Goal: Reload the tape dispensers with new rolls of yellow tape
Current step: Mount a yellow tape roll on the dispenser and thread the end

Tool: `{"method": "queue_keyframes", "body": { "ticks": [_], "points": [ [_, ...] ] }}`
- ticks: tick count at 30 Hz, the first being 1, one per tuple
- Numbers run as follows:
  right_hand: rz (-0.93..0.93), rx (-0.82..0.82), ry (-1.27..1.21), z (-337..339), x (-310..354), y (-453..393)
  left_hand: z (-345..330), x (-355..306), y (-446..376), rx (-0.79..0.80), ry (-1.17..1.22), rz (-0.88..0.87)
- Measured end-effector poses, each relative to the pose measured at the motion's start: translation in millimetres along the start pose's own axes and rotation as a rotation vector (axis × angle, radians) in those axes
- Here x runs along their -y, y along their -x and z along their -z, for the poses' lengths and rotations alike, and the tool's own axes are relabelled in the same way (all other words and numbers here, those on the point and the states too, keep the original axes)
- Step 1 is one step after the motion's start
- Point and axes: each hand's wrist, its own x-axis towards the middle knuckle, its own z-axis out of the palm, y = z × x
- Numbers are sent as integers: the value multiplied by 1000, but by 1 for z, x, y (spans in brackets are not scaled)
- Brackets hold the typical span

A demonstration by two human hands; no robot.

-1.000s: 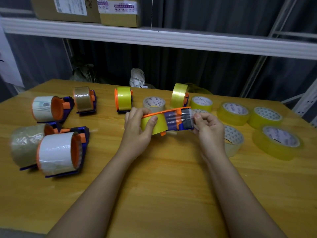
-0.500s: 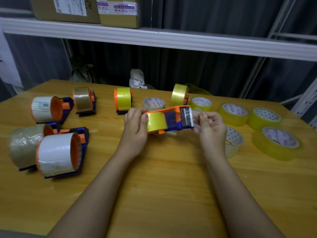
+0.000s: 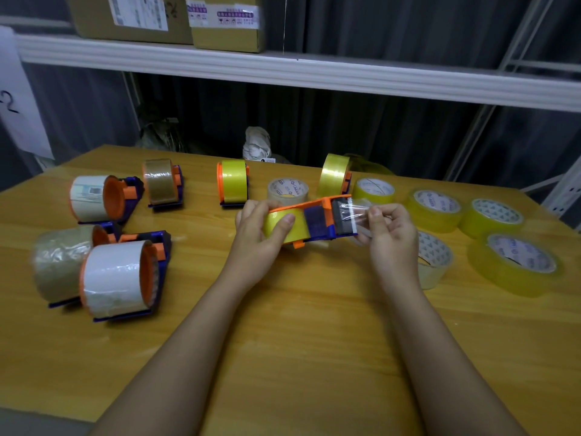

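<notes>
Right now the right hand [image 3: 390,234] pinches the clear tape end [image 3: 352,212], left of its fingertips. The left hand [image 3: 261,234] grips the yellow roll [image 3: 283,226] in the dispenser [image 3: 317,221], lying left-right at frame centre. 7 dispensers total; 7 loose rolls [image 3: 515,262] right.

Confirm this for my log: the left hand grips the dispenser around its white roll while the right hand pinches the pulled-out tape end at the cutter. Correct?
Not quite. The head view shows the roll in the held dispenser is yellow, not white. The rest holds: the left hand grips it around the yellow roll, and the right hand pinches the pulled-out tape end at the cutter.
</notes>
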Motion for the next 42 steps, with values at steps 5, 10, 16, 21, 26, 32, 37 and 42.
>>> {"method": "queue_keyframes", "body": {
  "ticks": [5, 10, 16, 21, 26, 32, 37, 42],
  "points": [
    [-39, 24, -157, 2, 3, -1, 6, -1, -2, -28, 90, -21],
    [-52, 31, -286, 3, 6, -1, 4, 5, -3, -23, -39, -54],
    [-61, 49, -233, 2, 6, -2, 1, 5, -1, 7, -81, -65],
    [-27, 59, -189, 1, 9, 0, 0, 2, -1, 51, -99, -30],
    [-79, 68, -228, 0, 6, 0, 1, 2, 0, 38, -83, -54],
    [-122, 119, -320, 2, 8, 0, 2, 1, -1, 21, -51, -58],
    [-107, 100, -282, 1, 6, 0, 2, 2, 1, -14, -157, -93],
    [-100, 107, -261, -1, 6, -1, 6, 0, 0, 74, -318, -76]
  ]
}}
